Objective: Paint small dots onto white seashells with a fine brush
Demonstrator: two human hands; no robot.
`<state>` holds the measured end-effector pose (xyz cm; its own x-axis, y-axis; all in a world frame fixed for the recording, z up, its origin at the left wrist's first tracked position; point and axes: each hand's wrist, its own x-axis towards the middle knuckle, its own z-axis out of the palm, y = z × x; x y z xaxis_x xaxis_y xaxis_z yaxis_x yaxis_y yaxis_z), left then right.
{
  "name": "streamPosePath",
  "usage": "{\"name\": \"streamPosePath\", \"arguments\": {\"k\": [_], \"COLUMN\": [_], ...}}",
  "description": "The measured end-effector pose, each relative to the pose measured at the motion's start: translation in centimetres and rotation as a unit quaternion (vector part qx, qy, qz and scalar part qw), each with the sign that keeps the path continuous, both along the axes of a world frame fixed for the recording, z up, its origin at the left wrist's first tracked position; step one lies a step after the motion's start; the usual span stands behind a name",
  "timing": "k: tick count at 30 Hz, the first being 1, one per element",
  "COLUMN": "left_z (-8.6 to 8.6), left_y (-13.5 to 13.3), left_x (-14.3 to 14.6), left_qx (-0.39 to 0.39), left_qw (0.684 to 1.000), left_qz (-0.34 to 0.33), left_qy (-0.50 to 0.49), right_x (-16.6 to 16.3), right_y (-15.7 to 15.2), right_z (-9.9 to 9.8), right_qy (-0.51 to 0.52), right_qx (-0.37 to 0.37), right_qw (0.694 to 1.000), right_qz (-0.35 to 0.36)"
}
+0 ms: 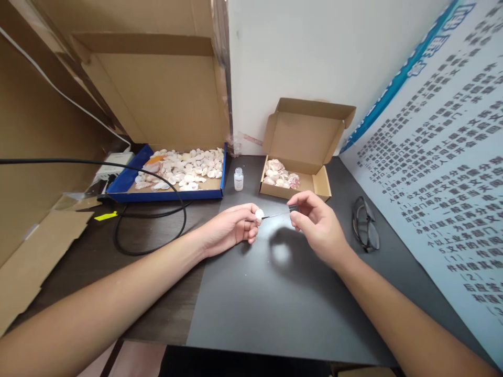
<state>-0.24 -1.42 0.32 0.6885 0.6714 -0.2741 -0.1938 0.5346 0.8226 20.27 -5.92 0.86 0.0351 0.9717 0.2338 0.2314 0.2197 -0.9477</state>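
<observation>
Above the grey mat, my left hand point(233, 229) pinches a small white seashell point(259, 214) between thumb and fingers. My right hand point(316, 222) grips the black cap of a thin-stemmed applicator brush point(277, 215), whose tip reaches the shell from the right. Behind my hands stands a small uncapped clear bottle point(238, 179) with a white label. A small cardboard box point(295, 196) with its lid raised holds several shells at its left side. At the back left, a blue-edged box point(165, 197) carries a heap of pale shells point(192, 162).
Black glasses point(365, 225) lie right of my right hand. A looped black cable point(118, 230) crosses the dark table at the left, near a yellow tag point(106, 216). A printed poster point(444, 173) leans along the right side, and cardboard point(47, 256) lies far left.
</observation>
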Motion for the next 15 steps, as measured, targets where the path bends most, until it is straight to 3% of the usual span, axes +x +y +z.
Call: {"name": "streamPosePath", "arguments": {"k": [8,12,15], "left_z": [0.0,2.2,4.0], "left_y": [0.1,-0.8,-3.5], "left_x": [0.0,0.0,-2.5], "left_qx": [0.004,0.001,-0.002], "left_qw": [1.000,0.996,0.988], "left_qz": [0.005,0.084,0.153], "left_qy": [0.012,0.019,-0.002], "right_x": [0.0,0.3,0.4], "right_y": [0.1,0.2,0.4], "right_z": [0.4,0.2,0.2], "right_qy": [-0.011,-0.004,0.005], "right_qx": [-0.003,-0.002,-0.010], "right_qw": [1.000,1.000,1.000], "right_qz": [-0.005,-0.013,-0.017]}}
